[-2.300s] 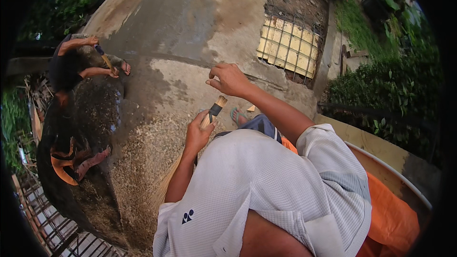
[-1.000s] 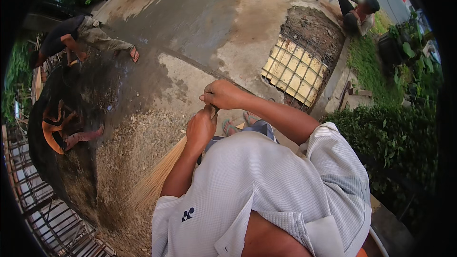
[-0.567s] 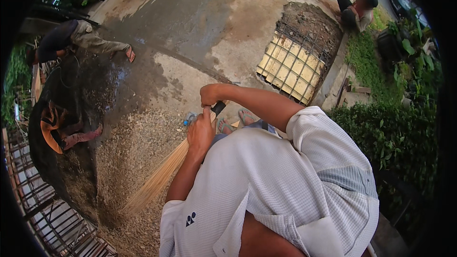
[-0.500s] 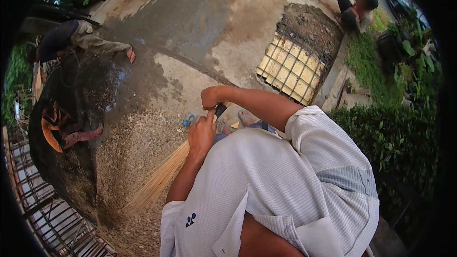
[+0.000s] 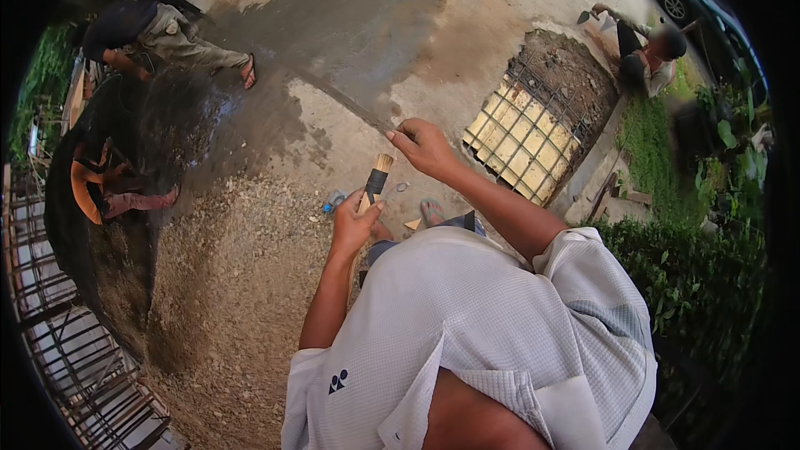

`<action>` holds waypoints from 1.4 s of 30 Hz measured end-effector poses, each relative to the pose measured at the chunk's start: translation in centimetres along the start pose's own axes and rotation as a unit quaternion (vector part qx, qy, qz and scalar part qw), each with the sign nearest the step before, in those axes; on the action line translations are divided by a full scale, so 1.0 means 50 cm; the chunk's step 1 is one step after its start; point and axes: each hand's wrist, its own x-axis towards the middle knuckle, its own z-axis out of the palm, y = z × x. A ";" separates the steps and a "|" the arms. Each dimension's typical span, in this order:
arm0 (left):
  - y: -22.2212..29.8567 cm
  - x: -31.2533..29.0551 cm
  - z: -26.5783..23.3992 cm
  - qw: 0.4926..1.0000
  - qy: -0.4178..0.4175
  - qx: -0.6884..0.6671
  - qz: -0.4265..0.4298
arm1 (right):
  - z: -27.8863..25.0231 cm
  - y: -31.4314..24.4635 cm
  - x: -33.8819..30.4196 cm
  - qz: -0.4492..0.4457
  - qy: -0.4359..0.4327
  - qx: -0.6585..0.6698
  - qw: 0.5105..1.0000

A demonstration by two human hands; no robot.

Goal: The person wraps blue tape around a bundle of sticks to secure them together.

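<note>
My left hand (image 5: 357,221) is wrapped around a stick broom (image 5: 377,181). Black tape binds its thin tan sticks, and their cut ends point up and away from me. The broom's long sweeping end, below the hand, is hidden behind my forearm and shirt. Held apart from the broom, just beyond its bound end and to the right, is my right hand (image 5: 427,150). Its fingers are curled with the thumb close to them; whether something small is pinched there is hidden. Under the hands lies pale concrete, with a gravel pile (image 5: 242,283) to the left.
A steel mesh (image 5: 521,137) covers yellowish panels in a pit at right, where a person (image 5: 654,58) crouches with a trowel. Two people (image 5: 171,37) (image 5: 92,187) bend at left. Wet concrete (image 5: 358,17) spreads ahead. A clear bottle (image 5: 334,200) lies by the gravel; hedges line the right.
My right hand has let go of the broom and moved right. My left hand has turned the broom more upright, its bound end now showing. The view has shifted slightly.
</note>
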 end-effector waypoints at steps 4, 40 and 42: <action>0.041 -0.007 -0.024 0.992 -0.032 -0.107 -0.063 | 0.060 0.039 -0.084 0.050 -0.133 0.218 0.966; -0.003 -0.070 0.039 0.901 0.061 0.428 0.041 | 0.239 -0.051 0.073 -0.136 -0.384 -0.134 0.903; -0.007 -0.078 0.041 0.904 0.083 0.417 0.035 | 0.279 -0.011 0.088 -0.114 -0.436 -0.196 0.871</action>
